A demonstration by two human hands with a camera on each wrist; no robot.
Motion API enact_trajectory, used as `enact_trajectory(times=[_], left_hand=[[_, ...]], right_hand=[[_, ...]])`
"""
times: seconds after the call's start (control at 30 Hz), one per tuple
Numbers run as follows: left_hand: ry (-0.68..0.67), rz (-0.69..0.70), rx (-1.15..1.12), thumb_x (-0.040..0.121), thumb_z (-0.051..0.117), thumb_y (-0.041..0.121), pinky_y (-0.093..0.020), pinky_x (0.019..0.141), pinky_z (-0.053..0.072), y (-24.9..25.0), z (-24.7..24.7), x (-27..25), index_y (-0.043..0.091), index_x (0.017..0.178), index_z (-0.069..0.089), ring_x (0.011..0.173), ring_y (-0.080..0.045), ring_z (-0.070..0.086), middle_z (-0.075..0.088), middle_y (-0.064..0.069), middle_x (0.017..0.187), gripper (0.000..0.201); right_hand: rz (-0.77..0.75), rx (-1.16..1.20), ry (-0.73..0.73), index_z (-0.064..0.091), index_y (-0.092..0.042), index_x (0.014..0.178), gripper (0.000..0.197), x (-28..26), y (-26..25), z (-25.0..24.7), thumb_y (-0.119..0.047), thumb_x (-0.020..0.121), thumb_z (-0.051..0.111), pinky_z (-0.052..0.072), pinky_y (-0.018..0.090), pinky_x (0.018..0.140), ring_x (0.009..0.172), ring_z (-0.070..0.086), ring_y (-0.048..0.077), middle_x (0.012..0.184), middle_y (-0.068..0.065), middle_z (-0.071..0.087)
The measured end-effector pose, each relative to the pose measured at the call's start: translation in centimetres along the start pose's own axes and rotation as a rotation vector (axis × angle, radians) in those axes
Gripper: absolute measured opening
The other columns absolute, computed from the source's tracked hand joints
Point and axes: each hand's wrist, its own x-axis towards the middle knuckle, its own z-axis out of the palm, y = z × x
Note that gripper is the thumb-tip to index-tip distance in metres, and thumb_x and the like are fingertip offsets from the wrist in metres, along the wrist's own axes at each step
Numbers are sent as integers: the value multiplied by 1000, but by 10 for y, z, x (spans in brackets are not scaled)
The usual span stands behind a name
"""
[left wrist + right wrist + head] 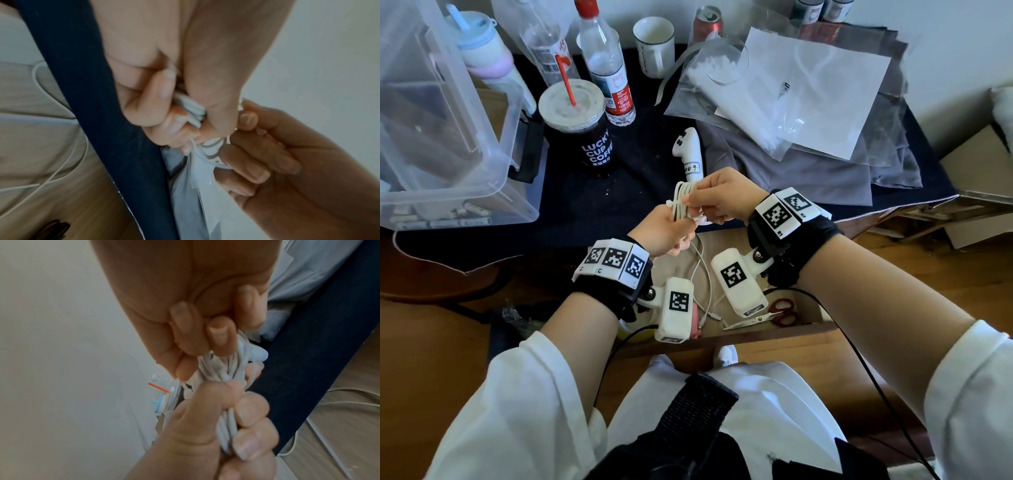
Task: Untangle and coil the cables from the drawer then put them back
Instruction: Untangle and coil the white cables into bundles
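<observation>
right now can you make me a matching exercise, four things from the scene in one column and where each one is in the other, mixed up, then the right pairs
Things:
1. white cable bundle
2. red-handled scissors
3. coffee cup with red straw
4. white controller

Places:
A. standing on the dark cloth beside the clear plastic bin
B. lying in the open drawer
C. held between the left hand and the right hand
D. lying on the dark cloth just beyond the hands

Pairs: 1-C, 2-B, 3-A, 4-D
</observation>
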Motion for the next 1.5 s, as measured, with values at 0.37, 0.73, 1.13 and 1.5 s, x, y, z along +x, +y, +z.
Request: enact_trajectory(times=[0.37, 0.73, 1.13, 1.5], left_hand=[[3, 33, 164, 89, 40, 0, -18, 38, 19, 0, -2, 3, 10, 72, 42, 44, -12, 28, 33, -5, 58, 21], [-8, 2, -162, 95, 38, 5, -13, 35, 21, 7, -6, 0, 9, 89, 55, 42, -5, 34, 39, 2, 55, 19], [-34, -6, -205, 95, 37, 1, -12, 32, 23, 6, -4, -1, 12, 72, 48, 37, -3, 35, 39, 4, 50, 28], [-15, 2, -179, 94, 35, -1, -12, 32, 22, 7, -2, -3, 12, 71, 48, 38, -4, 35, 37, 1, 55, 30]], right_hand=[[83, 116, 24, 51, -6, 50, 35, 0, 2, -3, -5, 84, 53, 18, 18, 41, 33, 24, 12, 38, 2, 32], [-2, 145, 56, 51, -4, 53, 34, -5, -3, -12, -2, 87, 53, 19, 14, 35, 29, 26, 8, 40, 5, 42], [18, 42, 35, 56, -5, 53, 33, -4, -3, -5, -5, 86, 54, 21, 16, 36, 32, 28, 8, 49, 7, 40], [13, 38, 21, 53, -3, 54, 32, -5, -2, -4, -3, 86, 51, 20, 17, 36, 31, 26, 8, 55, 9, 39]])
